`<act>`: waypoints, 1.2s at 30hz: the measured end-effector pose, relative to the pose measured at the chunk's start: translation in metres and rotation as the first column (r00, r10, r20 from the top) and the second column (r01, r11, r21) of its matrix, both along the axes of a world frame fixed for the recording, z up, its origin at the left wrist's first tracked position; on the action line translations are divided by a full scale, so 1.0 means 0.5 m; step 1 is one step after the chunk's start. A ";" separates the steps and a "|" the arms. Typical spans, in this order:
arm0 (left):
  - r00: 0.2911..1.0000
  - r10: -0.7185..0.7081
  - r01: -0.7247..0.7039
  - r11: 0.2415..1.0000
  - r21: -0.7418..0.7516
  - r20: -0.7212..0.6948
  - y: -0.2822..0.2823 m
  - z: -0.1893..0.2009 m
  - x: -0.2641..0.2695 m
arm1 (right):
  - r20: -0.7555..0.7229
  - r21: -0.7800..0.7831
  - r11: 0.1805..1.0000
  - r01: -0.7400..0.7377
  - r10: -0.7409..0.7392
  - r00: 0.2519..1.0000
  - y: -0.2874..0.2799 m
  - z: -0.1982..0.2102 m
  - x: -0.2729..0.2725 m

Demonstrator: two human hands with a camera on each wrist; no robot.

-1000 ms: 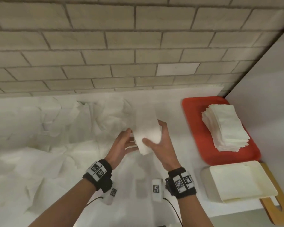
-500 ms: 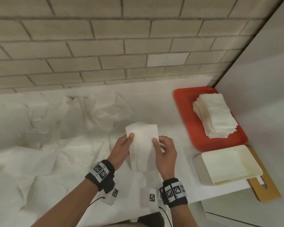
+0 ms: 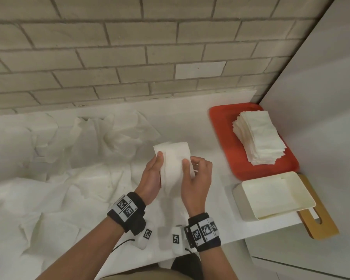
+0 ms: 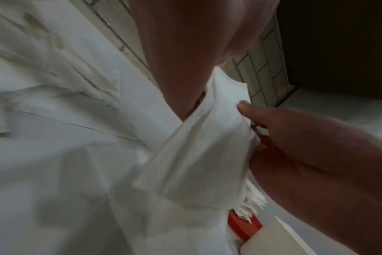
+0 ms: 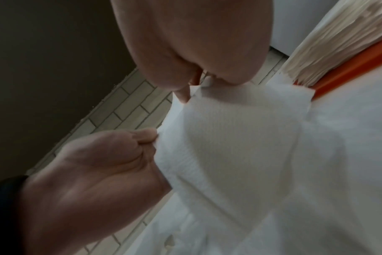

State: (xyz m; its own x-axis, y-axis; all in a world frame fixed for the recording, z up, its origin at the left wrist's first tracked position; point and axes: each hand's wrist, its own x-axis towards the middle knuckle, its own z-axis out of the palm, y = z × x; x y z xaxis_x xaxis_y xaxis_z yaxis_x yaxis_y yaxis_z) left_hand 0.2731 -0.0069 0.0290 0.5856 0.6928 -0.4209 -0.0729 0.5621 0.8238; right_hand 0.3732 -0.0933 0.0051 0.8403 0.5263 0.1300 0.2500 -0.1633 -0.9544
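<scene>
White counter (image 3: 190, 122) under a beige brick wall (image 3: 109, 57), loose paper sheets (image 3: 59, 188) strewn left. Red plastic tray (image 3: 220, 126) holding a stack of folded napkins (image 3: 259, 136) lies right, nearer the right hand (image 3: 196, 178). It and the left hand (image 3: 151, 178) pinch a folded white paper napkin (image 3: 174, 158) above the counter, long axis pointing away; bare counter lies between napkin and tray

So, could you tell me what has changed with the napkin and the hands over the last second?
The left hand and right hand have drawn the napkin down, nearer the body; both thumbs now press its front, one at each side edge. Both still hold it. The folded stack on the red tray, the cream box and the loose sheets lie as before.
</scene>
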 end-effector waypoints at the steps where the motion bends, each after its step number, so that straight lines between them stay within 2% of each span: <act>1: 1.000 0.008 -0.007 1.000 0.020 -0.003 -0.008 0.003 0.009 | -0.019 0.004 1.000 0.024 -0.024 1.000 -0.002 0.004 0.002; 5: 0.999 0.002 0.004 0.990 0.139 -0.038 -0.047 0.027 0.046 | -0.215 0.109 0.987 0.117 -0.091 0.972 -0.024 0.030 0.026; 8: 0.999 0.017 -0.010 0.981 0.195 -0.039 -0.075 0.047 0.076 | -0.332 0.229 0.964 0.136 -0.054 0.942 -0.054 0.060 0.059; 15: 0.997 -0.021 0.040 0.965 0.258 -0.077 -0.142 0.085 0.128 | -0.141 0.356 0.932 0.072 -0.022 0.990 -0.147 0.121 0.151; 20: 0.990 -0.028 0.077 0.928 0.364 -0.137 -0.194 0.117 0.158 | -0.101 0.387 0.922 0.006 0.036 0.994 -0.185 0.122 0.198; 24: 0.973 -0.045 0.165 0.821 0.546 -0.225 -0.236 0.137 0.180 | -0.141 0.399 0.915 -0.052 0.117 0.983 -0.205 0.132 0.214; 28: 0.949 -0.046 0.252 0.704 0.664 -0.311 -0.272 0.153 0.216 | -0.078 0.386 0.902 -0.192 0.240 0.968 -0.249 0.163 0.236; 29: 0.953 -0.046 0.241 0.714 0.657 -0.299 -0.280 0.156 0.226 | -0.094 0.362 0.899 -0.246 0.298 0.950 -0.266 0.169 0.249; 30: 0.966 -0.037 0.195 0.757 0.624 -0.257 -0.286 0.157 0.236 | -0.134 0.314 0.896 -0.315 0.370 0.919 -0.284 0.167 0.268; 33: 0.998 0.058 -0.036 0.904 0.427 -0.038 -0.308 0.151 0.262 | -0.264 0.017 0.856 -0.516 0.502 0.824 -0.347 0.151 0.333; 34: 0.995 0.100 -0.095 0.920 0.380 0.007 -0.314 0.146 0.271 | -0.282 -0.054 0.859 -0.510 0.477 0.833 -0.368 0.139 0.357; 36: 0.984 0.176 -0.166 0.918 0.361 0.005 -0.324 0.126 0.281 | -0.337 -0.028 0.910 -0.414 0.381 0.861 -0.407 0.123 0.402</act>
State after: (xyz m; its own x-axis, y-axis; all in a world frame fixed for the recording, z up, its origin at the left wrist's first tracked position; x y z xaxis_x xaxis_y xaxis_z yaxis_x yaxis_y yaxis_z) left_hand 0.4138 -0.1691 0.0921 0.4365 0.8888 -0.1394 -0.1166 0.2096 0.9708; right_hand 0.5742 -0.2969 0.0664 0.5441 0.8205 -0.1755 0.0006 -0.2095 -0.9778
